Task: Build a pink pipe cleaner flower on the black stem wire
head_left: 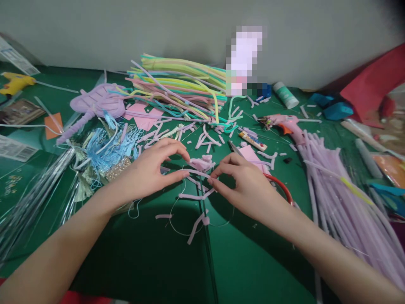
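A short lavender pipe cleaner stretches level between my hands, above the green tabletop. My right hand pinches its right end between thumb and fingertips. At its left end is the thumb of my left hand, with the bent forefinger just above. Right behind it, a small cluster of lavender pieces shows between the hands. A thin clear thread loops down below my fingers. Cut lavender pieces lie beneath and around the hands. Scissors with a red handle are partly hidden behind my right hand.
A multicoloured bundle of pipe cleaners lies at the back, with a lavender bundle at the right. A pink glue gun, a yellow glue gun, blue tassels and a lavender woven piece surround the workspace.
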Tool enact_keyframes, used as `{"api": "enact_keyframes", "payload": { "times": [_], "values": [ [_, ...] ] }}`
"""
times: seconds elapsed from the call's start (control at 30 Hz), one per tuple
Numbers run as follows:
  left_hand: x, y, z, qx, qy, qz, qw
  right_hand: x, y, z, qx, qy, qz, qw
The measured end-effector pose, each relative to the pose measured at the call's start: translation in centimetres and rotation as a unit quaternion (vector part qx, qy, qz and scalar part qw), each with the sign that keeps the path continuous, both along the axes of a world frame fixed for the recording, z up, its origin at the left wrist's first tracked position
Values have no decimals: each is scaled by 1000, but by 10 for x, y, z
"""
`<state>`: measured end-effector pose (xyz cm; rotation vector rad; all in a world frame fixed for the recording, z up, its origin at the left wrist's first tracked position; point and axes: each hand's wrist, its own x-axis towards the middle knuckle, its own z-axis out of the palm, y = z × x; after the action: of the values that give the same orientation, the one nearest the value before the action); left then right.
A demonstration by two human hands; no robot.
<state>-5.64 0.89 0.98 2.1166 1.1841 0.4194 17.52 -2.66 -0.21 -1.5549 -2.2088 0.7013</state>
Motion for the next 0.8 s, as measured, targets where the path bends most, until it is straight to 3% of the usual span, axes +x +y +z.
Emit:
{"api": "enact_keyframes", "payload": {
  "times": [0.1,0.2,0.37,0.8],
  "values": [
    [7,-11,-2,147,51,26,988,-4,-1,3,-30,6,3,1000],
    [12,-18,-9,240,108,16,965,-6,-2,4,-27,3,10,1000],
    [14,-18,-19,238,122,8,964,-7,-2,4,-42,8,14,999],
    [19,-21,-20,240,90,-2,966,-14,-9,12,-157,108,-24,981]
  ]
}}
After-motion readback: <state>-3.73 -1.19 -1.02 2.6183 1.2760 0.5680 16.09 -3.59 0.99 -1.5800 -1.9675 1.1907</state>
